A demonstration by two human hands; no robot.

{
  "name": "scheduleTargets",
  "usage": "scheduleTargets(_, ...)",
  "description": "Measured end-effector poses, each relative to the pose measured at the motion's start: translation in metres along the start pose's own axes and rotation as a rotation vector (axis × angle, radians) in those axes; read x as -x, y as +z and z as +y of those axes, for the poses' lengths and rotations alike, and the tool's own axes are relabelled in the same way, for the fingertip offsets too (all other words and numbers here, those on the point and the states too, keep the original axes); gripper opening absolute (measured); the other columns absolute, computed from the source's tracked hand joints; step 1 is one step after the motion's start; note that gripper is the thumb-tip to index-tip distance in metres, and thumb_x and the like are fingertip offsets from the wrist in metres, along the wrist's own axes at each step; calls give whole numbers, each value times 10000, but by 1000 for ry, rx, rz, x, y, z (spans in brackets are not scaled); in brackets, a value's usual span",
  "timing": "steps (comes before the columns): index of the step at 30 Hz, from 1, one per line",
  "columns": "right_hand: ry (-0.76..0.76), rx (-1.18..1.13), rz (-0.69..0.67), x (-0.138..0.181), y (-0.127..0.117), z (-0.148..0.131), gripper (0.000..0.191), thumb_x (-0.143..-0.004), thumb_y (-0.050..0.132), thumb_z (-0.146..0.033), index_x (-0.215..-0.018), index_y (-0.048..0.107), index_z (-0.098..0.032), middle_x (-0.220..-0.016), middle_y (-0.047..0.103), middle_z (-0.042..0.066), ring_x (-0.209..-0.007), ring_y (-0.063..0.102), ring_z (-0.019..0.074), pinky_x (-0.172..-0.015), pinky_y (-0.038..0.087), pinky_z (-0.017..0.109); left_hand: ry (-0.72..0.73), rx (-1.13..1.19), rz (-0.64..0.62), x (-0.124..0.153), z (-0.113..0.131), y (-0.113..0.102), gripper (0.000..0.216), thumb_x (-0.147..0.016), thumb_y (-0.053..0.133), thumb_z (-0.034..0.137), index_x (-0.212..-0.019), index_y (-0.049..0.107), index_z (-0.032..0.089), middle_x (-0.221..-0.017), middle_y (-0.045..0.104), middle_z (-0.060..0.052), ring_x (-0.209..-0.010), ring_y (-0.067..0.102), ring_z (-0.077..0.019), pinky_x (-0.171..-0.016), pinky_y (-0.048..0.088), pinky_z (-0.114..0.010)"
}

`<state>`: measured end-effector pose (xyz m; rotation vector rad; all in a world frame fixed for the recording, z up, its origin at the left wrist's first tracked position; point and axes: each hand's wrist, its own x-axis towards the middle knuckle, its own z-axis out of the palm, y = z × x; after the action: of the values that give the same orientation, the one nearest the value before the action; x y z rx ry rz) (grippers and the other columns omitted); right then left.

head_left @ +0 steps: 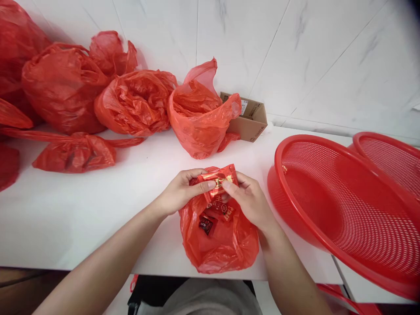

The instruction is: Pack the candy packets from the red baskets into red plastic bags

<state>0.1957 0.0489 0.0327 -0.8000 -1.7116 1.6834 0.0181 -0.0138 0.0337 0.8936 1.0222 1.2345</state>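
Observation:
A wrapped candy [218, 181] in red and gold foil is pinched between my two hands. My left hand [183, 190] grips its left end with the thumb on top, and my right hand [247, 197] grips its right side the same way. Just beneath them lies an open red plastic bag [226, 258] on the white table. Inside the bag show a small dark-wrapped candy [206, 224] and a red packet [223, 210] with gold print. Part of the bag's far rim is hidden behind my hands.
Several red plastic bags [138, 105] line the back left, one knotted [77, 153]. An open red bag [200, 122] stands beside a cardboard box [251, 124] at the wall. Two red mesh baskets [311, 197] take up the right side. The white table's [138, 175] front edge runs close to my body.

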Motion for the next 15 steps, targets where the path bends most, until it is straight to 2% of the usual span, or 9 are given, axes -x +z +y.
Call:
scheduleTargets(4,18,-124,-45,-2,-3,3,349,-904,530,-518,-914,698,-213,-870,649,36,-687,592,152,-632,533,286,-39,54,-7,1,2,-3,160,-794,725,322,-872,725,182,-758,722,-4,-633,657,-148,-629,519,-242)
scheduleTargets(10,-21,-165,-74,-1,-2,4,278,-915,553,-453,-946,696,-217,-870,663,26,-672,613,135,-642,545,270,-75,145,-32,-1,1,-6,155,-778,745,290,-862,713,163,-737,720,-23,-602,659,-148,-595,530,-242)
scheduleTargets(15,-35,-143,-49,-1,-1,4,339,-925,515,-498,-896,683,-204,-842,674,31,-654,635,146,-625,546,285,-103,160,-50,-1,1,-7,159,-762,760,297,-831,716,160,-718,722,-23,-602,665,-150,-614,532,-248)
